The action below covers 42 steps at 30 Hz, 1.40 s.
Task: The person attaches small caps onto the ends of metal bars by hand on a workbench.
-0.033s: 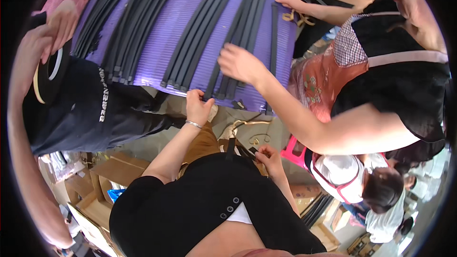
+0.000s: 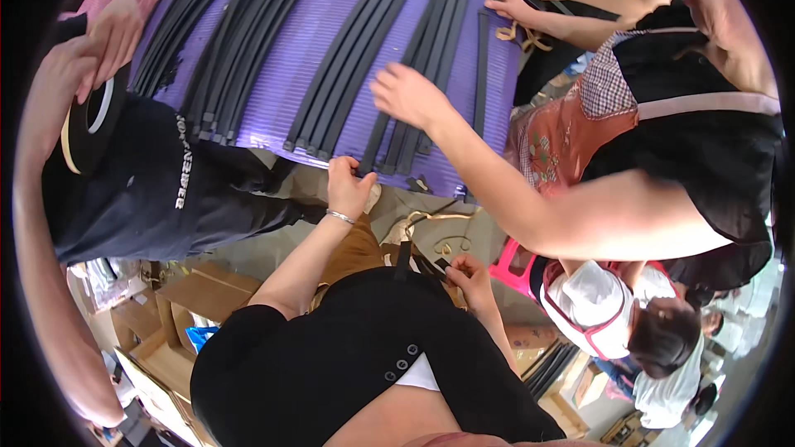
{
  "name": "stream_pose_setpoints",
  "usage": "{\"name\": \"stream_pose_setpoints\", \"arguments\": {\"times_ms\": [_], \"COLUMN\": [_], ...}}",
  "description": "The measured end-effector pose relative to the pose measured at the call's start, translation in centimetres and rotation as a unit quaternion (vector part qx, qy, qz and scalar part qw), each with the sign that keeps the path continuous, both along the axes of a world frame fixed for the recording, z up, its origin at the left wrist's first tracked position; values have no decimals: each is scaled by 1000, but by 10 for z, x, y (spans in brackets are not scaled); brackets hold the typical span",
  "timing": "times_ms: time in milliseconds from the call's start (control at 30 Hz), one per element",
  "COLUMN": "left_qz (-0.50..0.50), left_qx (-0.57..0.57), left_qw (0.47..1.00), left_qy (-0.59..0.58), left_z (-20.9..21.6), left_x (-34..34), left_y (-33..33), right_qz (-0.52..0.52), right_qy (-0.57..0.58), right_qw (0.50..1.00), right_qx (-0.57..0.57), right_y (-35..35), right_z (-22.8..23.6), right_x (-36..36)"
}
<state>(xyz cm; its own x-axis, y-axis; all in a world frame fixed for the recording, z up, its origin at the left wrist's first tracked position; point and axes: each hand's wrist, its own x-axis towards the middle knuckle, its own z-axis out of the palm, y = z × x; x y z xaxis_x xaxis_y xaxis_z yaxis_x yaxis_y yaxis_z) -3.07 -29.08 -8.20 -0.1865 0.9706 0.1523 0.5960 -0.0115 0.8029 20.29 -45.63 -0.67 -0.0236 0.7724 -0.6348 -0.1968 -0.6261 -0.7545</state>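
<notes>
Lying on the purple table (image 2: 290,74), one black strip (image 2: 377,136) has its near end pinched between thumb and fingers of the left hand (image 2: 351,186); a co-worker's hand (image 2: 410,98) hides part of it. The right hand (image 2: 469,280) has fingertips bunched at the waist; their grip cannot be told. White lettering (image 2: 181,161) marks dark clothing at left.

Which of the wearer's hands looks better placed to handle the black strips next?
Left, probably: the left hand is at the end of a black strip on the purple table; the right hand is back by the black top, off the table.
</notes>
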Motion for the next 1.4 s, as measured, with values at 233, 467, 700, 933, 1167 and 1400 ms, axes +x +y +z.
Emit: {"name": "stream_pose_setpoints", "arguments": {"times_ms": [233, 467, 700, 933, 1167, 1400], "left_qz": [-4, 124, 158, 152, 162, 155], "left_qx": [-44, -272, -300, -333, -399, -385], "left_qw": [999, 817, 804, 757, 666, 669], "left_qy": [-22, -493, -488, -541, -610, -616], "left_z": [12, 0, 9, 20, 20, 21], "left_x": [-6, -34, -50, -56, -68, -68], "left_y": [-4, -4, 8, 14, 21, 22], "right_qz": [11, 17, 28, 27, 30, 32], "right_qy": [-21, -20, -16, -20, -25, -29], "right_qw": [1000, 1000, 999, 999, 999, 999], "right_qx": [6, 15, 13, 10, 9, 11], "right_y": [8, 9, 14, 18, 26, 33], "right_z": [13, 12, 15, 19, 21, 21], "right_x": [-8, -8, -13, -14, -23, -30]}}
